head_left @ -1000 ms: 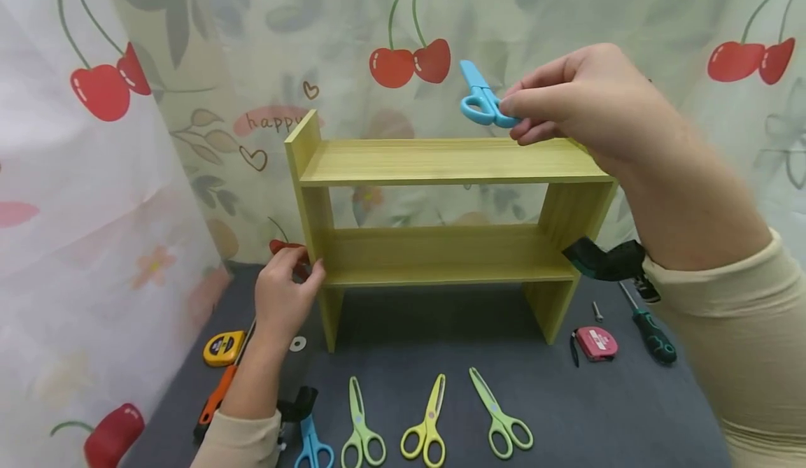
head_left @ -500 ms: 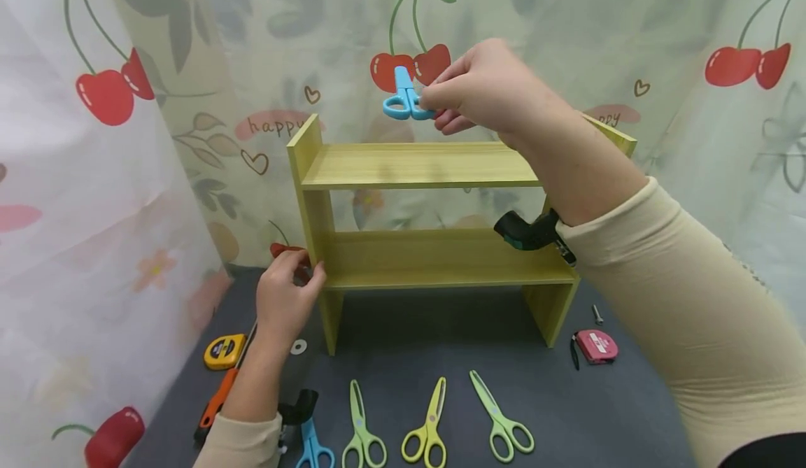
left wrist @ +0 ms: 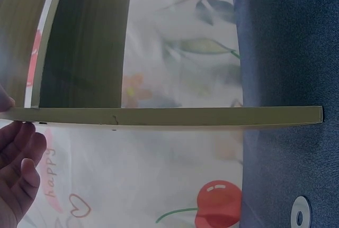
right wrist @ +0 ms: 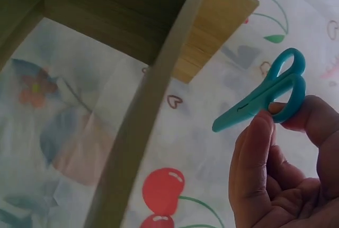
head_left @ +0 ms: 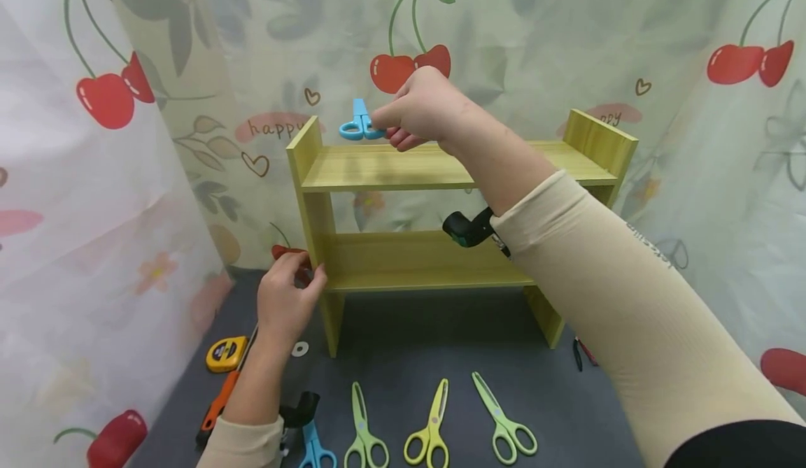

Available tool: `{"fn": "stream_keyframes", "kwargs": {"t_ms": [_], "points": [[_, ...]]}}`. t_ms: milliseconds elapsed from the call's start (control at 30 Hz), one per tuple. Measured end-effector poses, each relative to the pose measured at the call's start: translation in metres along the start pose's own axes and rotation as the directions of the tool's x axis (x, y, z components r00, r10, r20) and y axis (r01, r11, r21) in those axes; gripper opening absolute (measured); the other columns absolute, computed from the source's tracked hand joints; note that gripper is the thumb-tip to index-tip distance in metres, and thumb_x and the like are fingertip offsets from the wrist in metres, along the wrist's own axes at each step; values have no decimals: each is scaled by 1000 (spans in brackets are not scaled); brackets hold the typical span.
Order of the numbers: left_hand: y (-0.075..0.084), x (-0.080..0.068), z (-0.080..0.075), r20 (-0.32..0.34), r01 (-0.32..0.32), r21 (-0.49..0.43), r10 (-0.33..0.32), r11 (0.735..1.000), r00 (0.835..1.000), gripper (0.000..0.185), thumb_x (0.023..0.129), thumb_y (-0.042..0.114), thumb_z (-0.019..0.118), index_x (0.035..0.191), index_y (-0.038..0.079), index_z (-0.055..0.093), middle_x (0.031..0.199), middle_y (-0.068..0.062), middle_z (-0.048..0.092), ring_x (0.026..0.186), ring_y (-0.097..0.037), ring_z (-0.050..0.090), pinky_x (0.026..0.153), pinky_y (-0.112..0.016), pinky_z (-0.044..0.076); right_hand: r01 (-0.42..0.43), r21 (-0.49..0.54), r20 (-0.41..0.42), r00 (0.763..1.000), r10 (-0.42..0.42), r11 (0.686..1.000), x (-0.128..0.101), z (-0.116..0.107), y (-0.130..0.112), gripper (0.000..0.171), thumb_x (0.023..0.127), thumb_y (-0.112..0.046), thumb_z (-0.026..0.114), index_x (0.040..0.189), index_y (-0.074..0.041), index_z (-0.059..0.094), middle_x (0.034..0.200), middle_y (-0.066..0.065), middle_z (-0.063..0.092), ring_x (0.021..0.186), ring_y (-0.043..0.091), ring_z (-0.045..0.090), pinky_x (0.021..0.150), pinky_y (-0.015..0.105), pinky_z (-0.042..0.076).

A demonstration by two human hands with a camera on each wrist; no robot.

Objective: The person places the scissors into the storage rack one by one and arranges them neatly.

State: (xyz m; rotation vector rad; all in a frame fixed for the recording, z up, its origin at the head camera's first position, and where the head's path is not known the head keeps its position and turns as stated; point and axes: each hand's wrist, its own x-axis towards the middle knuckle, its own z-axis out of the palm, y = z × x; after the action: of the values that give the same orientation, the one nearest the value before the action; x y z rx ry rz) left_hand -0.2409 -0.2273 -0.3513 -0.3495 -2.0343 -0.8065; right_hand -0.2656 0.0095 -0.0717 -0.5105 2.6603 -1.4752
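Observation:
In the head view my right hand (head_left: 422, 108) pinches a pair of blue scissors (head_left: 359, 124) by a handle loop, above the left part of a two-tier wooden shelf (head_left: 390, 168). The right wrist view shows the scissors (right wrist: 265, 94) closed, held between thumb and fingers. At the shelf's left side panel (head_left: 317, 230), my left hand (head_left: 286, 300) holds the panel. In the left wrist view that hand (left wrist: 18, 170) has a fingertip on one face of the panel (left wrist: 185, 117) and its other fingers along the opposite face.
Green scissors (head_left: 360, 426), yellow scissors (head_left: 432, 419), another green pair (head_left: 504, 422) and blue scissors (head_left: 313, 443) lie along the table front. A yellow tape measure (head_left: 227, 353), an orange screwdriver (head_left: 222, 398) and a washer (head_left: 300, 348) lie left. Patterned cloth (head_left: 516, 34) hangs behind.
My right hand has carried the blue scissors leftward from the shelf's right side, then lower over its left part. The left hand has stayed at the side panel.

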Motion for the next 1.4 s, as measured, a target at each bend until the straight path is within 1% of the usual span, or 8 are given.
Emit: {"fn": "stream_keyframes", "kwargs": {"t_ms": [267,433,567,733,833,1033,1233,1400], "points": [[2,0,1,-2,1,-5,-1,1000,1000,13,87,6,77,97,0,73,88,-13,69,68,-24,62,58,-40,51,-37,-29,35,999,38,999,18,23,12,21,93,-13,70,93,8,73,90,17,65,63,17,56,74,32,58],[3,0,2,8,0,-9,0,1000,1000,13,87,7,77,97,0,73,88,-13,69,68,-26,63,59,-39,52,-63,-94,14,998,64,994,26,39,20,27,91,-17,72,71,0,66,69,6,59,53,15,44,51,25,39],[3,0,3,7,2,-12,-2,1000,1000,13,87,7,78,96,0,73,88,-13,69,68,-26,63,59,-40,52,-53,-191,-30,998,48,980,34,53,21,41,87,-21,74,57,-11,48,55,-1,47,46,15,34,47,26,29],[2,0,1,4,-2,-6,2,1000,1000,14,87,7,78,97,0,73,88,-13,69,68,-25,62,59,-39,50,-58,-373,-79,996,31,926,42,64,19,42,86,-30,74,58,-15,46,54,-2,46,48,15,45,50,25,35],[1,0,0,0,-2,-2,2,1000,1000,14,86,7,78,97,0,73,88,-13,68,68,-24,62,58,-39,50,-55,-406,-83,996,24,912,44,68,17,42,86,-29,73,58,-15,45,54,-2,43,51,15,49,51,24,36],[-1,0,-3,-3,1,6,-1,1000,1000,14,87,7,77,97,-1,72,88,-14,68,68,-24,62,59,-40,49,-2,-378,-101,994,-39,926,40,71,19,49,88,-33,72,53,-14,42,50,-3,34,45,14,40,47,25,28],[-2,-1,-6,-3,0,10,0,1000,1000,14,87,7,77,97,-1,72,89,-15,68,68,-25,62,59,-41,50,107,-218,-98,986,-131,970,20,68,27,53,93,-36,72,52,-13,46,51,-3,30,48,14,27,51,29,26],[-3,-2,-8,-7,-5,4,5,1000,1000,14,87,7,77,97,-1,72,88,-15,68,68,-25,62,59,-41,50,232,-158,-72,967,-246,960,-4,63,36,49,94,-31,69,53,-13,48,55,-3,28,54,14,24,53,31,23]]}}
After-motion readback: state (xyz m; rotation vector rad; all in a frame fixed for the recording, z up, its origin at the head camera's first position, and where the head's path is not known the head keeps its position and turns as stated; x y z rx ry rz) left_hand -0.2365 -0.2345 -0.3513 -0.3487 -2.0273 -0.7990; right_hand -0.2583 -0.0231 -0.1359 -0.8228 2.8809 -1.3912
